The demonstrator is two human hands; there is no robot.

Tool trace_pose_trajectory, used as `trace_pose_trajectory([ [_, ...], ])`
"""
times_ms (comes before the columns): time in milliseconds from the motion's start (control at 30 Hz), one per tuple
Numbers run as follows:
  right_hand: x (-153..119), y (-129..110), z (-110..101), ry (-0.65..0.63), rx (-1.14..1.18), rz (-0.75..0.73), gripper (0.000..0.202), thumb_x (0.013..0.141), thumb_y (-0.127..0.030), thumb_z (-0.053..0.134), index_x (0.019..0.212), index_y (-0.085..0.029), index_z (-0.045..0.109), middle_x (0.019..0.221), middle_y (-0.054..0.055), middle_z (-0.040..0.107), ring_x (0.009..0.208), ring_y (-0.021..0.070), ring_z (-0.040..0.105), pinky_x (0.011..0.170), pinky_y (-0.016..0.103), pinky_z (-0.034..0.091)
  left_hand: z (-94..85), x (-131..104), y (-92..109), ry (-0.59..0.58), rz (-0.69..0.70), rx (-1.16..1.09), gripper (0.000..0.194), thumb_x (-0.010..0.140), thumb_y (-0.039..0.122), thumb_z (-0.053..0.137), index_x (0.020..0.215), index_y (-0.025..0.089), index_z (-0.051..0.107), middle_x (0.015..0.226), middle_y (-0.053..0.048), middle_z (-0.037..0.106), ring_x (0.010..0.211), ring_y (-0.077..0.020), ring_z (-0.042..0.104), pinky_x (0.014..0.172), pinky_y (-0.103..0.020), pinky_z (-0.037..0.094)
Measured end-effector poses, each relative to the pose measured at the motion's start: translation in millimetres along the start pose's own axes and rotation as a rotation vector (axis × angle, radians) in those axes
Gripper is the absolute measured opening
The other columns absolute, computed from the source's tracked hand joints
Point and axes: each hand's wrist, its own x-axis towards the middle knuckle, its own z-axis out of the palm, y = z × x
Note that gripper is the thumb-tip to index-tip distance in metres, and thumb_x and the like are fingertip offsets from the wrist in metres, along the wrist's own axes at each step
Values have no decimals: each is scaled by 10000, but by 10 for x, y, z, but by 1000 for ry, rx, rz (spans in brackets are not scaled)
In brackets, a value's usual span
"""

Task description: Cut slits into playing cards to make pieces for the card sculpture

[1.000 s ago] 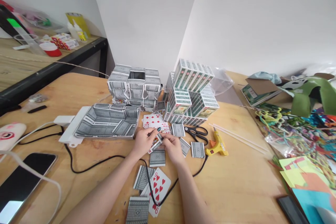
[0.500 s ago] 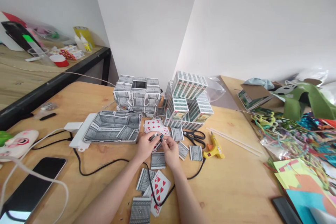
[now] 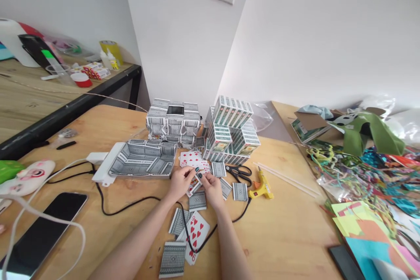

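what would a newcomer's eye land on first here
Probably the stack of boxed card decks, rising at the back of the wooden table, and the bright yellow glue gun to its front right. Next come the tangled colourful strips at far right and, centrally, the hands among scattered playing cards.

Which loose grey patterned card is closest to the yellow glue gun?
The squarish grey-patterned paper card directly left of the yellow plastic glue gun; it's the rightmost, while the others lie farther left.
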Motion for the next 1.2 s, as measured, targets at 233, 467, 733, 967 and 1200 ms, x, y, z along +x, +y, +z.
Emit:
trace_pose_trajectory([
  [233, -69, -17, 32, -115, -147, -13, 345, 780, -520, 464, 695, -186, 474, 433, -37, 555, 262, 64, 377, 284, 172, 225, -34, 22, 38, -82, -52, -94, 261, 755, 347, 523, 806, 154, 690, 771, -46, 693, 695, -169, 601, 640, -256, 462],
  [467, 6, 91, 88, 196, -72, -87, 318, 789, -528, 444, 720, -218, 417, 374, -90, 431, 269, 85, 394, 302, 196, 248, -71, 63, 60, -32, -98, -268, 384, 723, 297, 564, 1081, 158, 557, 965, -60, 628, 891, -177, 588, 791, -297, 467],
  [733, -50, 125, 76, 198, 59, -122, 279, 815, -508, 424, 862, -263, 301, 454, -83, 515, 338, 140, 512, 346, 242, 348, -12, 41, 69, -156, -119, -333, 393, 676, 254, 629, 1026, 151, 484, 950, -68, 621, 866, -190, 595, 756, -314, 475],
  [967, -15, 74, 34, 81, 95, -64, 306, 785, -511, 469, 825, -250, 316, 505, -63, 555, 382, 147, 551, 352, 230, 359, -37, 66, 27, -150, -165, -242, 197, 681, 297, 600, 771, 126, 564, 693, -7, 598, 619, -135, 556, 569, -239, 446],
  [1200, -22, 98, -20, 152, -44, -105, 274, 771, -455, 502, 681, -208, 423, 549, -32, 551, 481, 128, 537, 452, 231, 402, -75, 77, -27, -149, -134, -152, 216, 649, 329, 624, 686, 117, 635, 603, -3, 610, 609, -150, 539, 563, -237, 413],
])
